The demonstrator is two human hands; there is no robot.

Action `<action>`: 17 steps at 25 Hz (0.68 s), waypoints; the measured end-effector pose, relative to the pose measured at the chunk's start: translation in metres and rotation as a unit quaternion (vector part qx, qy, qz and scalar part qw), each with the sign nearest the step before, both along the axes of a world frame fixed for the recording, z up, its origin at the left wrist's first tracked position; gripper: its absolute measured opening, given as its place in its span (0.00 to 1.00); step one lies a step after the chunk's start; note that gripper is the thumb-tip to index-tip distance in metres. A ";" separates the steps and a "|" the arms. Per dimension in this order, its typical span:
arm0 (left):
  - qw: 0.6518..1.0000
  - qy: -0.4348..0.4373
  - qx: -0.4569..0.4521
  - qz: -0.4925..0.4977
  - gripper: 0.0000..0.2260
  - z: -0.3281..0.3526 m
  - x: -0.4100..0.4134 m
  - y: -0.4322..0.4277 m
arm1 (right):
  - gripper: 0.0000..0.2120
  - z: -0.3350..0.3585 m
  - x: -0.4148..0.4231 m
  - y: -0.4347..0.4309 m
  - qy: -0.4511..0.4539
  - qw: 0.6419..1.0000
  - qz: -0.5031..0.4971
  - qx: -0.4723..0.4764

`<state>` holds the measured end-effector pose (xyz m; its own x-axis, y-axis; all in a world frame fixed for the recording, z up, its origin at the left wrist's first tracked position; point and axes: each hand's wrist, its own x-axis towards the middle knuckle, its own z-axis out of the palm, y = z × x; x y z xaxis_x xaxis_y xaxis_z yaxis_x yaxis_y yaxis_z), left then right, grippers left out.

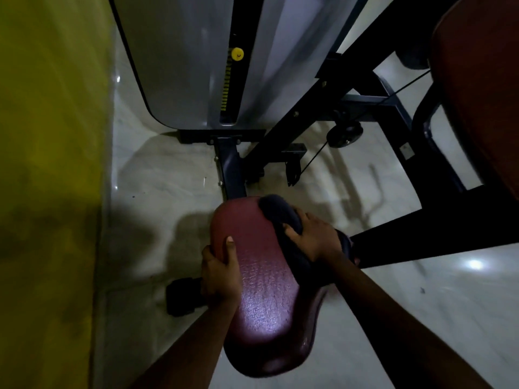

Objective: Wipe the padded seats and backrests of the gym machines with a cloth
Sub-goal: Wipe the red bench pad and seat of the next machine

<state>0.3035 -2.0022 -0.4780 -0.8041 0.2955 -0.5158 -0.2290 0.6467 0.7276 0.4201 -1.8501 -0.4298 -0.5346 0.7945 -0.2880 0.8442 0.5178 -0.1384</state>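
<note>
A dark red padded seat [261, 290] of a gym machine fills the lower middle of the head view. My left hand [217, 273] grips its left edge, thumb on top of the pad and fingers curled under. My right hand [314, 237] holds a dark cloth [280, 214] bunched against the seat's far right edge, fingers curled around it. A second red padded backrest [483, 102] stands at the far right, partly cut off by the frame.
The grey weight-stack cover [179, 66] with a yellow selector pin [237, 54] rises ahead. Black frame bars [432, 228], a pulley [344, 134] and a cable cross the pale tiled floor [157, 175]. A yellow wall [47, 164] runs along the left.
</note>
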 end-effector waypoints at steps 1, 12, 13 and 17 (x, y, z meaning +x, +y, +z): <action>1.000 0.003 -0.003 0.005 0.27 0.001 0.000 0.001 | 0.32 0.003 0.012 -0.003 -0.018 0.999 -0.012 0.034; 0.993 -0.089 0.070 -0.020 0.26 0.006 -0.007 -0.009 | 0.27 -0.008 -0.035 -0.147 -0.006 0.977 -0.185 0.103; 0.989 -0.112 0.089 -0.023 0.26 0.009 -0.008 -0.015 | 0.27 -0.007 -0.033 -0.160 -0.014 0.981 -0.179 0.073; 0.980 -0.137 0.134 -0.060 0.22 0.055 0.001 -0.060 | 0.27 0.014 -0.003 -0.191 0.064 0.990 -0.123 0.010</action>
<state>0.3047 -2.0625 -0.4231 -0.5985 0.5335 -0.5976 -0.3733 0.4742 0.7973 0.4167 -2.0409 -0.4157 -0.3546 0.9103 -0.2135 0.9215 0.3015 -0.2449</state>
